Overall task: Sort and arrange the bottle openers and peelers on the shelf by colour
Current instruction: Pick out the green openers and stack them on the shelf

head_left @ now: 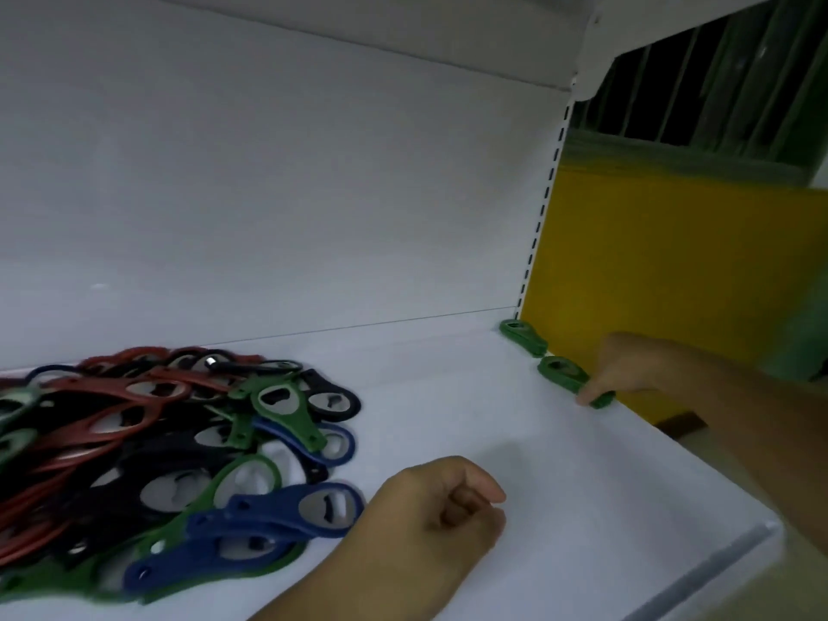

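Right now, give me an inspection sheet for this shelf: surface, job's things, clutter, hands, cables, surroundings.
Surface: white shelf, evenly lit.
Job's things: pile of red, green, blue and black openers at left, unsorted; far green opener and near green opener in line along the right edge.
Clutter: nothing seen.
Hands: left hand curled, holding nothing, on the shelf; right hand holds the near green opener's handle.
Cables: nothing seen.
Surroundings: white back panel, slotted upright, yellow board, barred window.
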A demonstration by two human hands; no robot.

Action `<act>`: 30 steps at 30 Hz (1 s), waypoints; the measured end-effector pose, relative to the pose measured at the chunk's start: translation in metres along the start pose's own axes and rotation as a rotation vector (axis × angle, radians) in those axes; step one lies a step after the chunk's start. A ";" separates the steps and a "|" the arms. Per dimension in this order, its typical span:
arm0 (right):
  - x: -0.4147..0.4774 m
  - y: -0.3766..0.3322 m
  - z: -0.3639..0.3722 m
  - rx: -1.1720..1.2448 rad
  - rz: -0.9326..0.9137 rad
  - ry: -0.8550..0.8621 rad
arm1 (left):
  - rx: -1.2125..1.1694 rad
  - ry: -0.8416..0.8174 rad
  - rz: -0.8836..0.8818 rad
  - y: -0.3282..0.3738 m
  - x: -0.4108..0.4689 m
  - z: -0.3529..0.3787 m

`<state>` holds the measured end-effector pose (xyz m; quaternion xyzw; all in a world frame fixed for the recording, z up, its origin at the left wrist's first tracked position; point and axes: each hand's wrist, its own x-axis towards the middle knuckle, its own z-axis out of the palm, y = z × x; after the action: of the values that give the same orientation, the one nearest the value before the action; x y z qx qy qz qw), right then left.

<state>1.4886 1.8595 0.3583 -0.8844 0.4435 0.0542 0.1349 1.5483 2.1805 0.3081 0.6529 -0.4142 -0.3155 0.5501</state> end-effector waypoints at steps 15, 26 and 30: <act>-0.100 -0.202 0.067 0.230 -0.659 -0.063 | -0.025 0.523 0.151 0.036 -0.024 -0.031; -0.103 -0.240 0.106 0.554 -0.609 -0.007 | 0.022 0.847 0.140 0.011 -0.067 -0.134; -0.108 -0.244 0.099 0.829 -0.620 0.065 | -0.098 0.866 0.150 0.010 -0.065 -0.140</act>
<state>1.6206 2.1099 0.3335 -0.8477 0.1489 -0.1961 0.4699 1.6382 2.3016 0.3420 0.6662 -0.1764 0.0086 0.7245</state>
